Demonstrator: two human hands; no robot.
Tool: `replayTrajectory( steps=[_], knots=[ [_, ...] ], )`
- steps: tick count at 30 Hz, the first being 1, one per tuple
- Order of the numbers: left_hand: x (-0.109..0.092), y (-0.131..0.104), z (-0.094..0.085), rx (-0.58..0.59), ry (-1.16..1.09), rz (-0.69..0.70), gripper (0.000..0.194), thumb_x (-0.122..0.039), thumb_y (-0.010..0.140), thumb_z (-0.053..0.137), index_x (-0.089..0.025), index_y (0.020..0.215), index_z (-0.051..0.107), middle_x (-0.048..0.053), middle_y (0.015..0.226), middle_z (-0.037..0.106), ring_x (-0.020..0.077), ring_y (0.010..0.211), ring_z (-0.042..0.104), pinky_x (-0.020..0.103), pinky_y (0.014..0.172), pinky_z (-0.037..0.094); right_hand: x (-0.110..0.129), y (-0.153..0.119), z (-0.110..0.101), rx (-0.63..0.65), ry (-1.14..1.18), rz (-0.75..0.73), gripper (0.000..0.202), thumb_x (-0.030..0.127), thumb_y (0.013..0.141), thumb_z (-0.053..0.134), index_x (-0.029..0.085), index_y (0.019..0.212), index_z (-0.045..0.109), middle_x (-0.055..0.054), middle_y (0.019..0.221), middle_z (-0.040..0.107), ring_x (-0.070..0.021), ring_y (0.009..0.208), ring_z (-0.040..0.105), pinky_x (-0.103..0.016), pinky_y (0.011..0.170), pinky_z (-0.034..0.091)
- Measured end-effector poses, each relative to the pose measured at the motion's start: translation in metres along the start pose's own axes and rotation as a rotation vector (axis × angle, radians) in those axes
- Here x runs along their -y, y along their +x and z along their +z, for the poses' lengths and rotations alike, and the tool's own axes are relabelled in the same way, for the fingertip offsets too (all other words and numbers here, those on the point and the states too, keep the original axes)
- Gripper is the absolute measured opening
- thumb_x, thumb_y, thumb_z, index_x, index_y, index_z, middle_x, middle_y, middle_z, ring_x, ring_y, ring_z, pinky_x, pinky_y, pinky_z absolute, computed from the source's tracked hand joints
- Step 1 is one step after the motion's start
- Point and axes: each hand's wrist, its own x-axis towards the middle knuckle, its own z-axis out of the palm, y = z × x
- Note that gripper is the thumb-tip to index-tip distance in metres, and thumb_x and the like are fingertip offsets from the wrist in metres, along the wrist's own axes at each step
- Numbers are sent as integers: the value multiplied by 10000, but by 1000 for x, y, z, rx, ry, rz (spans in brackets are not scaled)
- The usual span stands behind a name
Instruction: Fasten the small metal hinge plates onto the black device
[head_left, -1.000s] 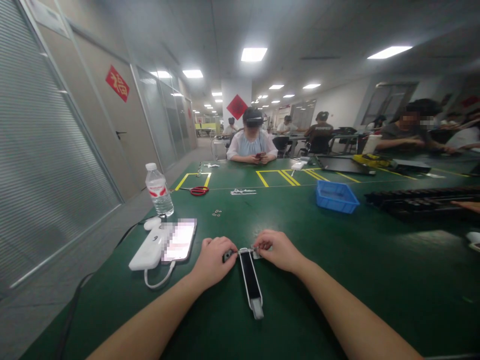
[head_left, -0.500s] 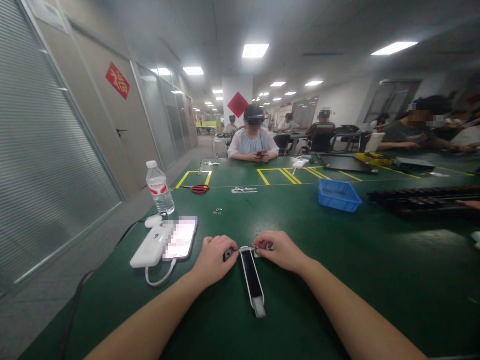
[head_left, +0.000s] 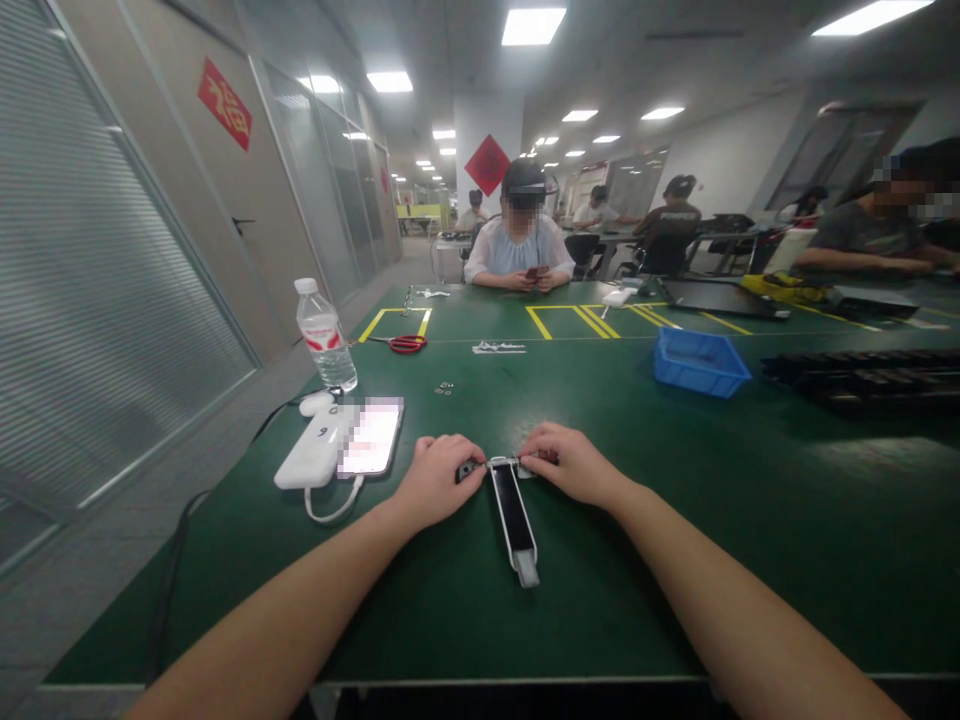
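Both forearms (head_left: 300,610) are bare (and gently tapering), as are the fingers (head_left: 540,439).

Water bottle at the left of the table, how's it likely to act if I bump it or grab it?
The water bottle would probably tip if bumped high, since it stands tall on a narrow base. Once down, its rounded body could roll, perhaps off the nearby left edge of the green table. Its clear, plastic-looking wall may give slightly when squeezed.

Water bottle (head_left: 326,338), blue bin (head_left: 697,376)
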Motion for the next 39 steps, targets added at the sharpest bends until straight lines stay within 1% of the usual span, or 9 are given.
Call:
replayTrajectory(
  steps=[4, 7, 10, 13, 16, 19, 29, 33, 39],
  knots=[
    [2, 1, 2, -2, 5, 14, 117, -275, 872, 515, -224, 919, 608, -5, 977, 645, 196, 968, 559, 365, 851, 311, -2, 1, 6, -35, -7, 55, 115, 215, 845, 568, 168, 911, 650, -34, 812, 578, -131, 683, 518, -275, 650, 431],
    [3, 1, 3, -11, 7, 23, 120, -275, 872, 506, -221, 913, 605, 5, 979, 649, 196, 955, 559, 366, 845, 310, -2, 3, 11, -76, -18, 86, 76, 211, 851, 550, 164, 814, 597, -18, 754, 546, -132, 666, 496, -265, 621, 401],
    [3, 0, 4, -22, 7, 30, 114, -272, 870, 509, -220, 905, 604, 5, 970, 652, 195, 944, 560, 368, 845, 306, -2, 5, 13, -99, -29, 66, 178, 221, 880, 497, 169, 721, 555, -18, 720, 531, -139, 678, 491, -276, 641, 392],
    [3, 0, 3, -22, 8, 33, 114, -274, 870, 514, -222, 913, 605, 4, 977, 651, 195, 949, 561, 368, 846, 304, -3, 3, 9, -92, 26, 39, 184, 259, 899, 469, 171, 779, 577, -22, 751, 537, -130, 682, 499, -275, 653, 410],
    [3, 0, 3, -17, 7, 24, 115, -272, 871, 515, -226, 921, 608, 0, 980, 650, 194, 952, 562, 369, 843, 304, -5, 0, 4, -33, 110, 8, 108, 274, 824, 583, 175, 867, 594, -19, 833, 533, -101, 645, 501, -251, 616, 433],
    [2, 0, 3, -14, 7, 24, 119, -277, 873, 511, -228, 921, 609, -2, 980, 650, 196, 956, 562, 371, 848, 305, -8, -1, 3, 14, 124, -2, 89, 228, 776, 629, 175, 847, 616, -24, 892, 528, -84, 631, 502, -243, 608, 445],
    [3, 0, 3, -11, 9, 31, 127, -277, 872, 503, -223, 916, 609, 8, 977, 650, 196, 944, 559, 371, 858, 305, -3, 0, 6, -30, 91, 21, 129, 282, 840, 568, 175, 899, 610, -20, 840, 523, -94, 628, 489, -253, 618, 441],
    [2, 0, 3, -6, 2, 28, 133, -283, 872, 502, -224, 918, 612, 5, 976, 647, 198, 946, 561, 375, 863, 306, -3, 0, 4, -9, 98, -4, 74, 236, 820, 582, 169, 836, 607, -29, 861, 526, -103, 661, 501, -255, 629, 440],
    [2, 0, 2, -3, 10, 27, 136, -281, 875, 498, -224, 922, 611, 7, 977, 646, 200, 950, 560, 375, 863, 306, -1, 1, 6, -24, 61, 15, 135, 240, 873, 505, 168, 829, 611, -36, 837, 546, -116, 686, 503, -269, 656, 438]
  ],
)
